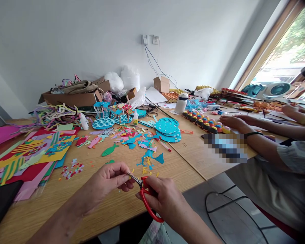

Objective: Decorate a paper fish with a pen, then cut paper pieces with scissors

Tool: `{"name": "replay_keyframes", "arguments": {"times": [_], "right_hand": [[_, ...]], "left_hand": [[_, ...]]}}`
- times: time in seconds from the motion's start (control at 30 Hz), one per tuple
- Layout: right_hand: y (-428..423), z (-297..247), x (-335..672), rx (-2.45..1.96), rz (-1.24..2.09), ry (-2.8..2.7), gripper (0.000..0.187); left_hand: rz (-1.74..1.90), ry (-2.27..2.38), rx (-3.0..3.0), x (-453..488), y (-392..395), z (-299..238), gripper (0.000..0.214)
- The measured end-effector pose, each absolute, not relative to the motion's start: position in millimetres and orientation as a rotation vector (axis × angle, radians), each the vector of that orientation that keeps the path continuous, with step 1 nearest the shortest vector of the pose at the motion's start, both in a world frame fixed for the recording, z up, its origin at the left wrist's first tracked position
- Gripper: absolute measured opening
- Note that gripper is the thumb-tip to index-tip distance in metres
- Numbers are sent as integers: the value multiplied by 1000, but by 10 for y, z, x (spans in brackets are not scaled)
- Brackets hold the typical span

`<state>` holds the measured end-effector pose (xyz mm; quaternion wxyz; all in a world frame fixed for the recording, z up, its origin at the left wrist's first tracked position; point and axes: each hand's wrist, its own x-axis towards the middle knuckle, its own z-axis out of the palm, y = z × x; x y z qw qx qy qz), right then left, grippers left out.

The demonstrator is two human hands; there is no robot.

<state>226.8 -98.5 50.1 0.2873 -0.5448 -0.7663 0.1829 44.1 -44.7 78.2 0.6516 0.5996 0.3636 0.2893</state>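
My right hand [165, 196] grips a pair of scissors [145, 200] by its red handles. The scissors' metal blades point left and reach the fingertips of my left hand [114, 176]. My left thumb and forefinger are pinched together at the blade tips; whatever they hold is too small to make out. Just beyond my hands, a green paper fish [109, 150] lies on the table. Yellow paper scraps [144, 170] and blue paper offcuts [147, 160] are scattered near the blades. Small red and white paper bits [72, 169] lie left of my left hand.
Coloured paper sheets [35, 152] cover the left side. Blue discs [167, 130], a wooden stick [188, 161], glue bottles [84, 121] and a white bottle [181, 103] stand or lie farther back. At right, a co-worker's hands [231, 122] rest by painted egg-tray pieces [205, 122].
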Motion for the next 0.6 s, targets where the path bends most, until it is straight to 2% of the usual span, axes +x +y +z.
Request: {"name": "replay_keyframes", "arguments": {"times": [0.33, 0.6], "right_hand": [[-828, 531, 2508, -1733, 331, -2144, 21], [-764, 534, 2908, -2164, 150, -2140, 22]], "left_hand": [[630, 1019, 1431, 420, -317, 732, 24], [512, 1198, 1968, 189, 17, 635, 12]]}}
